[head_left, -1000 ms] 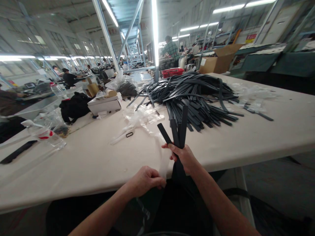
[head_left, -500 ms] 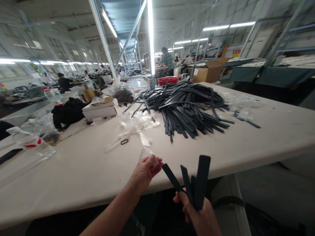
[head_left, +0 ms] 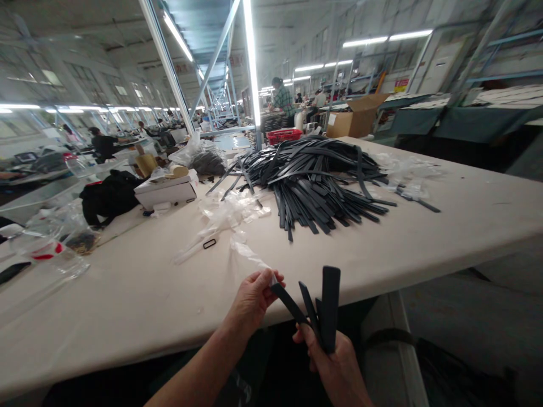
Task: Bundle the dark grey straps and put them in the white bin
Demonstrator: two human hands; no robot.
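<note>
the right hand was closed around a few black straps fanned upward, just off the near edge of the table. the left hand pinched the leftmost strap's tip with a clear plastic strip.

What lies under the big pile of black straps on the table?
The pile of black straps rests on the pale table, with crumpled clear plastic at its left edge. Whatever sits beneath the heap itself is covered.
</note>
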